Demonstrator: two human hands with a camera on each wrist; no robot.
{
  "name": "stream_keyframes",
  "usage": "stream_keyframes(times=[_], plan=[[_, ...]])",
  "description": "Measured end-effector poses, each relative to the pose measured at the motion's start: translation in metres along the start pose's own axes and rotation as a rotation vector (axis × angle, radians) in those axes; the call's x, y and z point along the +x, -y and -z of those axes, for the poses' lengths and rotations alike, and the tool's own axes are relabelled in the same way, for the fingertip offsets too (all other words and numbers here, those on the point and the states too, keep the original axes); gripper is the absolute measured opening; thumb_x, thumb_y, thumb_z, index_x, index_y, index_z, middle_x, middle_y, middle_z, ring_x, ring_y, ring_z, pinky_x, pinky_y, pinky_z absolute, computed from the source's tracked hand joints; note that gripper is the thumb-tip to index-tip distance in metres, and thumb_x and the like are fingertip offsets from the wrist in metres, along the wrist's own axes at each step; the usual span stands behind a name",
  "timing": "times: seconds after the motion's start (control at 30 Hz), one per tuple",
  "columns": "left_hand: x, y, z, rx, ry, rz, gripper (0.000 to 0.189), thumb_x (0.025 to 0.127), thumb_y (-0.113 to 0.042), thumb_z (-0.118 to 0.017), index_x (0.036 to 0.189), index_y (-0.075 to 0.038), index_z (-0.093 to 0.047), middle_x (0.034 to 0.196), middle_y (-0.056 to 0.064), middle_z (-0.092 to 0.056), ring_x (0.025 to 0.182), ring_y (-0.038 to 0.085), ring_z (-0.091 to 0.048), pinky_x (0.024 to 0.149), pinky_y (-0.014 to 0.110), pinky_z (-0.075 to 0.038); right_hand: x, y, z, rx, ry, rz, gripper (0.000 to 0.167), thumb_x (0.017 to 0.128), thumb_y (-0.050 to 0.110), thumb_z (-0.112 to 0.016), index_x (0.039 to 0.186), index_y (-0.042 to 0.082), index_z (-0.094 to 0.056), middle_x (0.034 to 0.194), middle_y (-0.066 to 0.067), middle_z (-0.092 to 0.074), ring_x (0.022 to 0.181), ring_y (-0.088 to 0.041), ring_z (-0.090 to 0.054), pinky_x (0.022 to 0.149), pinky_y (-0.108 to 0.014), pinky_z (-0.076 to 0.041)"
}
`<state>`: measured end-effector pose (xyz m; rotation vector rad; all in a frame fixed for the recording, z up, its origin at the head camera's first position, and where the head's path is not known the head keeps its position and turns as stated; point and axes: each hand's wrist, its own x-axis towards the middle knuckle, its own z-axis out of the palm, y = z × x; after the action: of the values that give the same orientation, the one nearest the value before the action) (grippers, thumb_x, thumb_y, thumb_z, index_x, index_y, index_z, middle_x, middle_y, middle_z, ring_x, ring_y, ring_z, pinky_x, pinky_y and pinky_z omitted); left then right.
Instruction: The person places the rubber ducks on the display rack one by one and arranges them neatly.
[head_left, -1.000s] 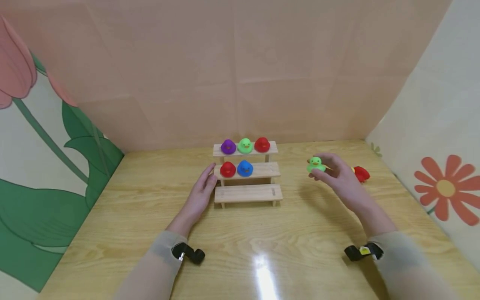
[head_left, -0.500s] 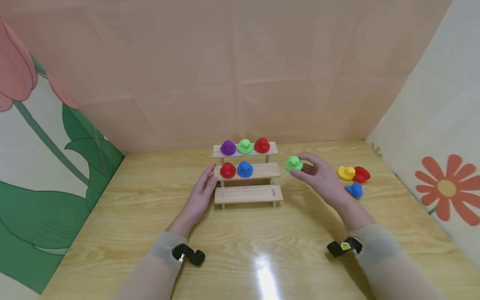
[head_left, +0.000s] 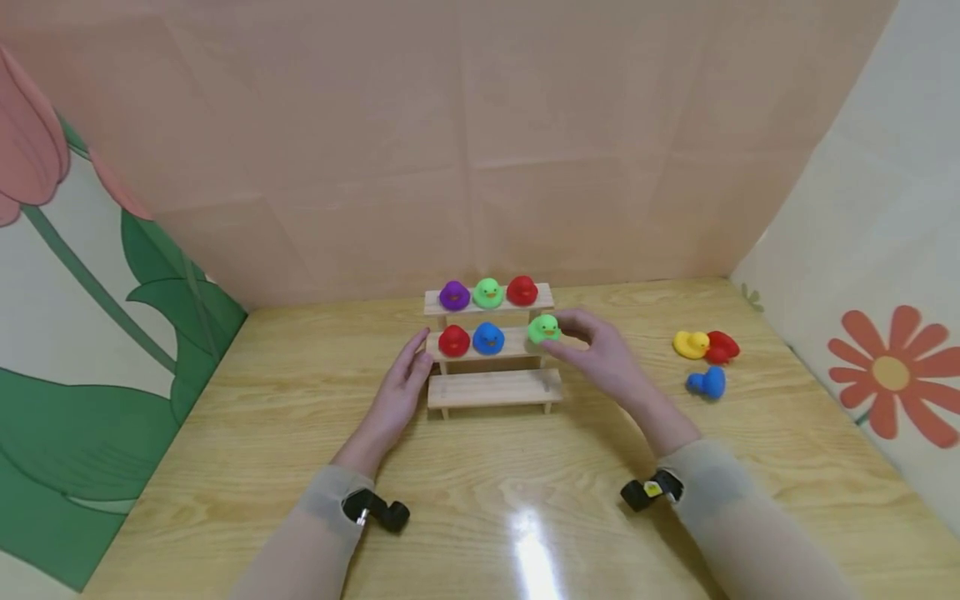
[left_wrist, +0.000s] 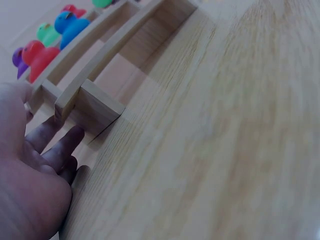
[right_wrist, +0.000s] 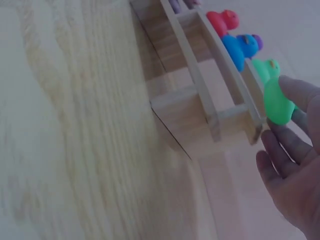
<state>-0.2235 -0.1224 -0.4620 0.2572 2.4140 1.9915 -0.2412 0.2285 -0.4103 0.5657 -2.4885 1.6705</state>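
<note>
My right hand (head_left: 603, 354) pinches a green rubber duck (head_left: 543, 330) between thumb and fingers, right at the right end of the middle step of a three-step wooden rack (head_left: 495, 388). On that step sit a red duck (head_left: 453, 341) and a blue duck (head_left: 489, 338). Above them, the top step bears a purple duck (head_left: 454, 296), another green duck (head_left: 488, 293) and a second red duck (head_left: 522, 291). At the rack's left end is my left hand (head_left: 397, 392), its fingers extended alongside the steps. In the left wrist view its fingertips (left_wrist: 75, 134) lie close by the rack's end.
On the table's right side lie a yellow duck (head_left: 691, 344), a red duck (head_left: 722, 347) and a blue duck (head_left: 707, 382), grouped together. A pink backdrop (head_left: 480, 150) stands behind the wooden table (head_left: 450, 517), with flower-patterned panels at both sides.
My right hand has carried the green duck leftward from the table's right part to the rack's middle step. The yellow and blue ducks have come into sight. My left hand stays put.
</note>
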Motion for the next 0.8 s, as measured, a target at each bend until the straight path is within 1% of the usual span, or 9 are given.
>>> stream_keyframes(times=[0.13, 0.27, 0.37, 0.47, 0.6, 0.8], plan=[[0.000, 0.000, 0.000, -0.001, -0.003, -0.001, 0.065, 0.117, -0.052, -0.050, 0.175, -0.031, -0.033, 0.177, 0.014, -0.034, 0.161, 0.037, -0.034, 0.133, 0.057, -0.024, 0.004, 0.000, -0.010, -0.011, -0.003, -0.001, 0.045, 0.102, 0.027, -0.085, 0.141, 0.008, -0.070, 0.135, -0.011, -0.073, 0.137, -0.038, -0.061, 0.120, -0.064, -0.044], [-0.001, 0.001, 0.000, 0.002, 0.000, 0.000, 0.066, 0.117, -0.054, -0.050, 0.175, -0.029, -0.033, 0.178, 0.014, -0.033, 0.162, 0.038, -0.033, 0.133, 0.058, -0.023, 0.005, 0.000, -0.017, -0.028, -0.005, -0.008, 0.046, 0.102, 0.023, -0.084, 0.142, 0.007, -0.069, 0.138, -0.013, -0.071, 0.137, -0.039, -0.061, 0.115, -0.061, -0.050], [0.000, 0.002, 0.000, 0.003, 0.001, 0.001, 0.067, 0.116, -0.056, -0.050, 0.176, -0.029, -0.033, 0.178, 0.014, -0.033, 0.162, 0.038, -0.033, 0.133, 0.058, -0.022, 0.005, -0.001, -0.021, -0.033, 0.000, -0.020, 0.047, 0.102, 0.023, -0.084, 0.144, 0.008, -0.068, 0.142, -0.012, -0.069, 0.138, -0.038, -0.060, 0.111, -0.058, -0.054], [0.000, 0.002, 0.000, 0.001, -0.001, 0.001, 0.067, 0.116, -0.056, -0.050, 0.175, -0.031, -0.033, 0.178, 0.013, -0.033, 0.161, 0.038, -0.034, 0.133, 0.057, -0.023, 0.005, -0.002, -0.023, -0.039, 0.003, -0.025, 0.050, 0.103, 0.025, -0.083, 0.147, 0.009, -0.067, 0.144, -0.011, -0.068, 0.137, -0.036, -0.060, 0.109, -0.055, -0.054], [0.000, 0.001, 0.000, 0.003, -0.004, -0.001, 0.067, 0.116, -0.056, -0.050, 0.176, -0.031, -0.032, 0.177, 0.012, -0.035, 0.161, 0.037, -0.035, 0.133, 0.057, -0.024, 0.007, -0.005, -0.024, -0.042, 0.002, -0.018, 0.051, 0.104, 0.026, -0.083, 0.149, 0.008, -0.066, 0.143, -0.011, -0.069, 0.134, -0.034, -0.061, 0.107, -0.053, -0.055], [0.000, 0.001, 0.000, 0.006, -0.004, 0.001, 0.065, 0.118, -0.051, -0.050, 0.176, -0.029, -0.031, 0.177, 0.013, -0.035, 0.161, 0.038, -0.035, 0.133, 0.058, -0.024, 0.008, -0.007, -0.026, -0.052, -0.004, -0.011, 0.051, 0.102, 0.026, -0.084, 0.148, 0.010, -0.068, 0.140, -0.009, -0.071, 0.127, -0.031, -0.063, 0.100, -0.049, -0.056]])
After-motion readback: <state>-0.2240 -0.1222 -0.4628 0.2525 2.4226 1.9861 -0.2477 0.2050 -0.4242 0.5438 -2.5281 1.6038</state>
